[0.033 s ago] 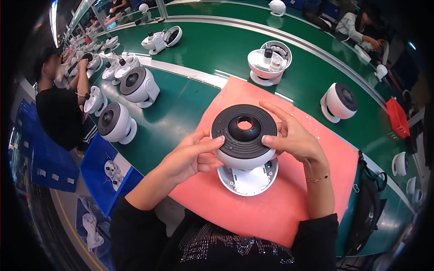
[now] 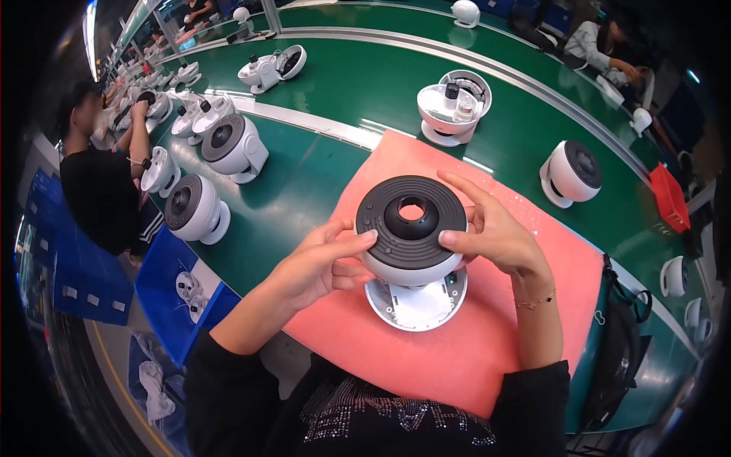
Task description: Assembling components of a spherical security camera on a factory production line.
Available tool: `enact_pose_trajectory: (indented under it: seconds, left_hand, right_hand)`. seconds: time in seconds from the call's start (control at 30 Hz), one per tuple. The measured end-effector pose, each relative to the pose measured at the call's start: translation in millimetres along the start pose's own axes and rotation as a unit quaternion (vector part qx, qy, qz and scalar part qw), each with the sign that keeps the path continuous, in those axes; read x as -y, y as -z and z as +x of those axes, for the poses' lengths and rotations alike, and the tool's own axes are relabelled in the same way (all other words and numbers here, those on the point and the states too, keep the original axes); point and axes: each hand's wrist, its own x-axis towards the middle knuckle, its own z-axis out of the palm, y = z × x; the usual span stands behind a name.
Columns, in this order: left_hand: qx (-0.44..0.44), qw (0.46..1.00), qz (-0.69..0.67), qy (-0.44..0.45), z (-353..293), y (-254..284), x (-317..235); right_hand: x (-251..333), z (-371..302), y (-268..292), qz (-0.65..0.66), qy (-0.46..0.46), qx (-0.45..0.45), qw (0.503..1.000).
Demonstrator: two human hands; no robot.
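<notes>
Between my hands is a round white device housing (image 2: 434,273). Its black ringed top cover (image 2: 381,202) has small raised buttons on the left and a dome with a round hole in the middle; pink shows through the hole. Below it, an open white base (image 2: 415,308) with screw holes rests on the pink mat (image 2: 487,343). My left hand (image 2: 324,259) grips the housing's left side, its thumb on the black cover. On the right side, my right hand (image 2: 499,232) holds it with the thumb on the cover's edge and the fingers partly hidden behind.
An open white unit (image 2: 445,114) stands beyond the mat, a finished-looking one (image 2: 571,174) to the right. Several more line the green bench on the left, near a co-worker (image 2: 103,175). A blue bin (image 2: 171,305) sits lower left; a black bag (image 2: 615,358) lies at right.
</notes>
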Motion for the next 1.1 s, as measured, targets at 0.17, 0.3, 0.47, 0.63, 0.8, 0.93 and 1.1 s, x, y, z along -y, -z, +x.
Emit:
enact_pose_trajectory:
  seconds: [0.17,0.3,0.47,0.63,0.8,0.93,1.1]
  left_hand:
    - [0.008,0.987,0.138,-0.079,-1.0,-9.4,1.6]
    - [0.049,0.964,0.150,-0.215,-18.3,-9.5,13.1]
    - [0.059,0.892,0.310,-0.324,-13.6,-7.6,17.8]
    - [0.053,0.887,0.298,-0.349,-6.5,0.7,30.1]
    - [0.066,0.844,0.415,-0.335,-14.8,-14.8,17.4]
    - [-0.008,0.891,0.352,-0.288,-12.7,-25.8,11.2]
    - [-0.044,0.821,0.500,-0.274,-2.3,-27.3,-10.8]
  right_hand:
    - [-12.0,-11.2,14.1,-0.210,0.207,0.024,0.955]
    - [25.6,-47.4,6.4,-0.306,0.172,0.044,0.935]
    - [46.7,-70.0,-12.2,-0.459,0.189,-0.026,0.868]
    - [45.1,-68.4,-17.4,-0.480,0.217,-0.022,0.850]
    - [46.7,-68.9,2.8,-0.488,0.210,0.019,0.847]
    - [35.0,-40.1,19.7,-0.448,0.166,0.017,0.879]
    - [22.0,-14.8,24.8,-0.364,0.066,-0.010,0.929]
